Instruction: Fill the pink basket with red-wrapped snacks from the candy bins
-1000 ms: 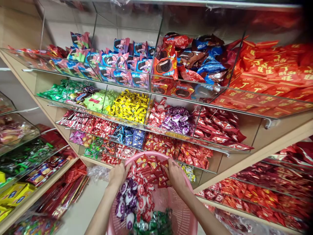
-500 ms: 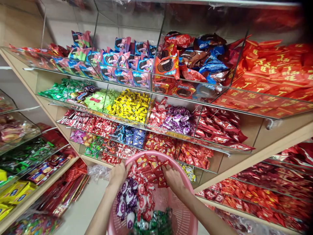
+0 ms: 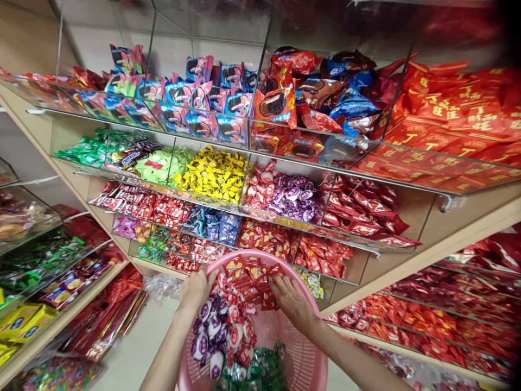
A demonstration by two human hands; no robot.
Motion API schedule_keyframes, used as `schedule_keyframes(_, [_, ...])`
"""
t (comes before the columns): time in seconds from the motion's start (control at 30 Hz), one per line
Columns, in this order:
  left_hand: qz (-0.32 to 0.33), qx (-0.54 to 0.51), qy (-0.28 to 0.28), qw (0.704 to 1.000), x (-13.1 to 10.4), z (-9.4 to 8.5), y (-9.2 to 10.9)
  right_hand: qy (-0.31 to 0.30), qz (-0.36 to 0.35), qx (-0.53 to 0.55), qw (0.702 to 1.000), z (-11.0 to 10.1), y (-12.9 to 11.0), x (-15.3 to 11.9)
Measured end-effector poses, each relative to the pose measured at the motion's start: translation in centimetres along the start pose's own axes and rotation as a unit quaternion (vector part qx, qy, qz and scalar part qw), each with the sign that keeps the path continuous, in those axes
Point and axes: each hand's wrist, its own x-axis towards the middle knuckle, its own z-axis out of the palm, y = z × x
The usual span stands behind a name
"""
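A pink plastic basket [image 3: 320, 355] stands below the shelves. My left hand [image 3: 197, 292] is closed on its left rim, thumb inside. Over the basket's right side, my right hand [image 3: 293, 300] is open, its fingers stretched out against small red candy packets [image 3: 254, 279] that lie at the far side of the basket. Purple-and-white wrapped candies [image 3: 211, 328] are heaped at the left, beside red-and-white wrapped candies [image 3: 240, 331]. Nearest me in the basket are green wrapped candies [image 3: 262, 369]. Some of the red packets are hidden under my right fingers.
Clear-fronted shelves hold yellow candies [image 3: 215, 174], wrapped cookies [image 3: 274, 106] and large red packets [image 3: 464, 117]. A wooden shelf edge [image 3: 459, 255] slopes up to the right. More candy bins [image 3: 44, 260] stand at the left. A clear plastic bag [image 3: 161, 286] lies behind the basket.
My right hand's fingers have gone from curled on the red packets to stretched out over them. My left hand stays on the rim. The view has shifted slightly.
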Motion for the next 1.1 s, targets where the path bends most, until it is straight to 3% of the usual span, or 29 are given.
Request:
schedule_keyframes(0.33, [0.001,-0.017,-0.004,1.000,0.1,0.1,-0.1,0.015,-0.015,0.014,1.000,-0.3,1.1,2.0])
schedule_keyframes(0.63, [0.000,-0.020,-0.007,1.000,-0.2,-0.2,0.0,0.006,-0.004,0.008,1.000,0.7,1.0,0.7])
schedule_keyframes(0.77, [0.003,-0.013,0.000,1.000,-0.2,-0.1,0.0,-0.003,0.006,0.013,1.000,-0.4,0.9,0.5])
schedule_keyframes(0.9, [0.002,-0.012,-0.002,1.000,0.0,0.3,-0.1,0.006,0.004,0.095,0.995,-2.8,1.7,1.1])
schedule_keyframes(1.0, [0.004,-0.012,0.001,1.000,0.1,0.4,-0.2,-0.003,0.058,0.139,0.989,-4.1,3.2,2.8])
schedule_keyframes(1.1, [-0.001,-0.008,-0.003,1.000,0.1,0.4,-0.2,-0.047,0.189,0.109,0.975,-4.1,5.0,5.7])
